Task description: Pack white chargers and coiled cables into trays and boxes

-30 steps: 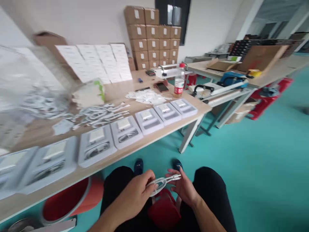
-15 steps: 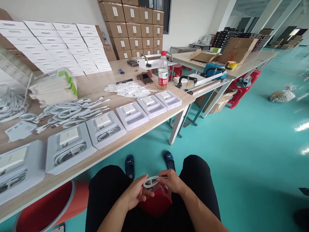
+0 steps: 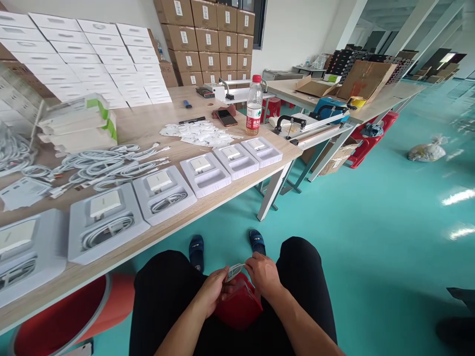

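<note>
A coiled white cable (image 3: 234, 271) is held over my lap, above a red stool (image 3: 239, 306). My left hand (image 3: 214, 290) pinches the left side of the coil. On its right side my right hand (image 3: 262, 273) grips the cable with bent fingers. Along the table edge, white trays stand in a row; one tray (image 3: 109, 222) holds a charger and a coiled cable. Another tray (image 3: 205, 174) has a charger and a bare lower compartment. Loose white cables (image 3: 96, 165) lie behind the trays.
On the table (image 3: 137, 121) are a bottle (image 3: 254, 106), a phone (image 3: 226, 117), a pile of small white packets (image 3: 202, 132) and stacked white boxes (image 3: 85, 59). A red bin (image 3: 120, 301) stands under the table at the left.
My left fingers have closed in around the coil, and the coil is seen more edge-on. My right hand has shifted slightly up and is turned more over the cable.
</note>
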Action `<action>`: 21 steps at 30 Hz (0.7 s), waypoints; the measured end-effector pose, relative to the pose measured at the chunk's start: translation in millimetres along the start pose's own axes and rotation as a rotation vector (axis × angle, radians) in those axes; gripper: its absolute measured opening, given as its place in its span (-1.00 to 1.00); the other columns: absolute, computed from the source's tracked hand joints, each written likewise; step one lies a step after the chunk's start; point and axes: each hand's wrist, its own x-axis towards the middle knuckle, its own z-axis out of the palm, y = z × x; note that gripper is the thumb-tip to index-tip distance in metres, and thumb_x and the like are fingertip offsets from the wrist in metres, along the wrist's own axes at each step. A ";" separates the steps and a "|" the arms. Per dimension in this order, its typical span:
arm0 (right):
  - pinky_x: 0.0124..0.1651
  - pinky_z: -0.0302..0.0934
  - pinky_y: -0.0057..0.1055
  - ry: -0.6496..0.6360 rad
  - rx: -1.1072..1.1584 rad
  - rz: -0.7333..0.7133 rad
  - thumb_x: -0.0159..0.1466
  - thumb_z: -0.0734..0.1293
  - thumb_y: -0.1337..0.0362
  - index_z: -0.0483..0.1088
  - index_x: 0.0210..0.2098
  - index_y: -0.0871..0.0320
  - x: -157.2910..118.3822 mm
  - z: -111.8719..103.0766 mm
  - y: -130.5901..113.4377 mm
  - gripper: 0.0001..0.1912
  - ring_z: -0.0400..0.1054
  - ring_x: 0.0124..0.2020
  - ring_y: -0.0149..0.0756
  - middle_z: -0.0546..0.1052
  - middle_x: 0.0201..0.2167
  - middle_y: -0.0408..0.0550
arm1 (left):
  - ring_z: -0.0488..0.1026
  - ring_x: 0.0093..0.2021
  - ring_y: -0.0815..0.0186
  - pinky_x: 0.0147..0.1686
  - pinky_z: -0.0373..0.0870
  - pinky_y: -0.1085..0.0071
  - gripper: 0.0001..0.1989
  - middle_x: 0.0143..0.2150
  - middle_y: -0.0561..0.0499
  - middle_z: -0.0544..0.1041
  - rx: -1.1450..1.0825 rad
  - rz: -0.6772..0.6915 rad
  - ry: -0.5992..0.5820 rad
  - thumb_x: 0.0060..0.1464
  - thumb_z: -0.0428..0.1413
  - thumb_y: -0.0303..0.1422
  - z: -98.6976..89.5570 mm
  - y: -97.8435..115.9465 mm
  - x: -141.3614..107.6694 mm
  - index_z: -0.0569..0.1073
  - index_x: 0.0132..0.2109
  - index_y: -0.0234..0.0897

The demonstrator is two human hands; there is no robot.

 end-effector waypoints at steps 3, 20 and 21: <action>-0.32 0.12 -0.33 0.007 0.097 0.079 0.29 0.25 0.27 0.45 -0.43 0.11 -4.1 8.0 -0.3 -0.80 0.33 -0.43 -0.26 0.46 -0.48 -0.07 | 0.36 -0.62 0.44 -0.66 0.01 0.56 -0.58 -0.53 0.01 0.53 -0.001 -0.030 0.009 -0.10 0.33 -0.11 2.9 -2.4 0.4 0.29 -0.48 -0.25; -0.27 0.31 -0.27 0.002 0.463 0.168 0.23 0.31 -0.01 0.50 -0.43 0.15 -4.5 21.8 1.9 -0.64 0.43 -0.39 -0.19 0.52 -0.48 -0.03 | 0.31 -0.58 0.49 -0.64 0.05 0.58 -0.48 -0.50 0.01 0.50 -0.149 0.068 -0.192 -0.13 0.34 -0.03 10.0 0.1 -2.9 0.21 -0.54 -0.25; -0.19 0.31 -0.24 0.046 0.424 0.149 0.23 0.33 0.03 0.53 -0.42 0.13 -4.4 21.8 1.9 -0.69 0.42 -0.33 -0.17 0.52 -0.43 -0.02 | 0.31 -0.57 0.49 -0.64 0.05 0.57 -0.48 -0.49 -0.01 0.51 -0.140 0.079 -0.197 -0.14 0.33 -0.02 10.5 0.9 -3.3 0.20 -0.54 -0.24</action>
